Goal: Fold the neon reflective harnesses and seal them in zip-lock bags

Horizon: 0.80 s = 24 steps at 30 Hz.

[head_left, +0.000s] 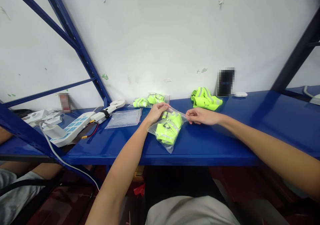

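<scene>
A clear zip bag lies near the front edge of the blue table, with a folded neon-yellow garment with grey reflective strips inside it. My left hand pinches the bag's top edge at its left end. At the right end of that same edge, the fingers of my right hand are closed on the bag. The edge is stretched between both hands. Whether the seal is fully pressed together I cannot tell.
Behind my left hand are bagged yellow garments. A flat clear bag lies left, beside a white handheld fan and a power strip. A loose yellow garment, dark blurred object and white item are at back right.
</scene>
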Motion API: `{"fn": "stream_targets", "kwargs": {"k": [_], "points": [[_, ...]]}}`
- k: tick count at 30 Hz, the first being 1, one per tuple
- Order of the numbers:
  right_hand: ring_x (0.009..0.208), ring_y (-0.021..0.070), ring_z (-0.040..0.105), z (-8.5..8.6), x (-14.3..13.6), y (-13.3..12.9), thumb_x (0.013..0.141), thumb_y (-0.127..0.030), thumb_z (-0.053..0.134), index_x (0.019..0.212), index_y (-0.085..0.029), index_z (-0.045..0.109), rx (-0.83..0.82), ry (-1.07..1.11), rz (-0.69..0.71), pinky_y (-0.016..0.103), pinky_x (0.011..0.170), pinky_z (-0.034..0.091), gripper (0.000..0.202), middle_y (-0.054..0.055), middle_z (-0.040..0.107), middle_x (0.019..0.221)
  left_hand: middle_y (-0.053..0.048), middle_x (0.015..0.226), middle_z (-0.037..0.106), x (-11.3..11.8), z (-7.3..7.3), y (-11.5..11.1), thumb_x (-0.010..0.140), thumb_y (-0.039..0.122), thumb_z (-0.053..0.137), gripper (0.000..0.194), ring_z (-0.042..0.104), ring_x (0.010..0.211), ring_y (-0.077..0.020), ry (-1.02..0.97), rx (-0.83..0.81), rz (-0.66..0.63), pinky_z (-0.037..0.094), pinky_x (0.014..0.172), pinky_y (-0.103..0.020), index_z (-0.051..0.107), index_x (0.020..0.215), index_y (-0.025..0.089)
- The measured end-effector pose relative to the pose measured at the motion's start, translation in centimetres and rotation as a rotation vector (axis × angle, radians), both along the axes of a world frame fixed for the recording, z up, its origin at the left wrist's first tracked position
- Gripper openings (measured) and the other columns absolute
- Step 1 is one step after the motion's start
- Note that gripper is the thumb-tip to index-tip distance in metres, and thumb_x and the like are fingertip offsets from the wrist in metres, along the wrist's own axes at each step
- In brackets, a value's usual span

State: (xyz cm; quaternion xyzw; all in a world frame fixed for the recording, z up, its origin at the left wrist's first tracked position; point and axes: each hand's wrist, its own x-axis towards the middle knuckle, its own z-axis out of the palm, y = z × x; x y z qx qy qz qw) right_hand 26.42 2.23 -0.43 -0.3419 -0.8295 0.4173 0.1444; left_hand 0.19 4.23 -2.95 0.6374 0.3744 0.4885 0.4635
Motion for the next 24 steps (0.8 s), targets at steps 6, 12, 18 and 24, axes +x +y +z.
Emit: {"fn": "stream_targets", "kwargs": {"k": [6,12,18,24], "points": [[0.054,0.0093,0.042,-0.5,-0.2,0.3,0.086,-0.052,0.058,0.088,-0.017,0.065,0.004,0.001,0.011,0.026,0.055,0.034,0.036,0.003,0.065,0.08,-0.005,0.076,0.071,0.1,-0.3,-0.3,0.068,0.033,0.078,0.034,0.064,0.064,-0.0132,-0.081,-0.108,-0.094,0.043,0.059,-0.023,0.068,0.094,0.013],[0.07,0.0145,0.051,-1.0,-0.7,0.2,0.083,-0.054,0.061,0.084,-0.015,0.064,0.078,0.087,0.041,0.028,0.067,0.04,0.039,0.003,0.061,0.077,-0.006,0.076,0.073,0.5,0.2,-0.9,0.069,0.029,0.076,0.039,0.056,0.052,-0.0098,0.03,-0.15,-0.099,0.034,0.05,-0.022,0.068,0.105,0.014],[0.07,0.0148,0.049,-0.8,-1.3,-0.6,0.086,-0.055,0.056,0.088,-0.015,0.061,0.112,0.066,0.057,0.028,0.067,0.039,0.041,0.003,0.06,0.079,-0.005,0.071,0.067,0.5,1.8,-0.8,0.069,0.043,0.076,0.036,0.056,0.057,-0.0121,0.282,-0.382,-0.263,0.039,0.054,-0.026,0.074,0.087,0.013],[0.069,0.0143,0.048,-0.7,-1.6,-0.7,0.089,-0.047,0.052,0.092,-0.014,0.068,0.195,0.103,0.028,0.028,0.065,0.036,0.037,0.004,0.062,0.08,0.001,0.06,0.057,1.0,5.3,-0.2,0.069,0.043,0.073,0.03,0.044,0.056,-0.0093,0.752,-0.255,-0.416,0.033,0.053,-0.024,0.072,0.074,0.013]]}}
